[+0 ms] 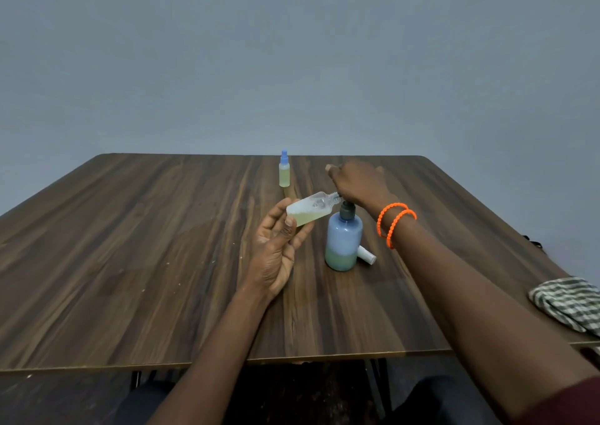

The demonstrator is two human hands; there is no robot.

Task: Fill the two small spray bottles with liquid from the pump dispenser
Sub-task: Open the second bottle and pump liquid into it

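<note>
blue dispenser (343,241), orange bracelets (394,223)

Pump head: hidden under the right hand (358,182) — its spout cannot be made out.
Bottle neck: the open spray bottle (311,209) reaches to the pump, but whether the two touch cannot be told.
White cap (367,254): partly hidden behind the pump dispenser (343,241); only one end shows.
Checked cloth (571,304): cut off by the right edge.
Left hand (276,255): fingers behind the open spray bottle are hidden.
Far spray bottle (284,170): too small to read its nozzle detail.
Under the table (130,246): dark — legs and the person's lap are unclear.
</note>
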